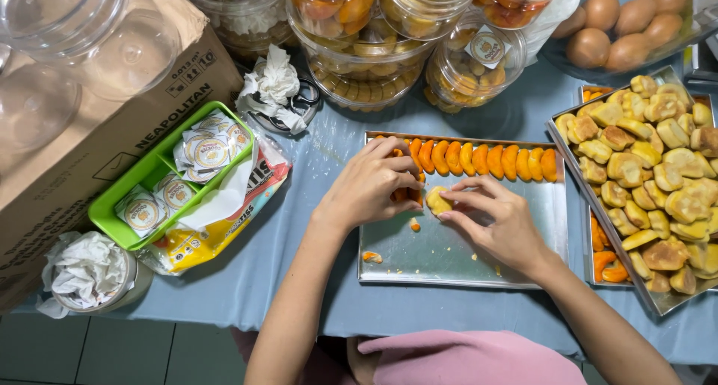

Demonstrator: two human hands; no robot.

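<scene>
Both my hands meet over a flat metal tray [449,262] on a blue cloth. My left hand [370,182] and my right hand [497,224] pinch a small pale yellow piece of pastry dough [437,201] between their fingertips. Along the tray's far edge lies a row of several orange filling pieces [486,161], standing side by side. A few orange crumbs [372,257] lie loose on the tray near my left hand.
A tilted tray of several baked pale cookies [658,176] sits at right. Clear plastic jars [366,63] of cookies stand behind, brown eggs [628,22] at far right. A green basket [120,213] with round stickers, a cardboard box [90,131] and crumpled tissue [273,82] are at left.
</scene>
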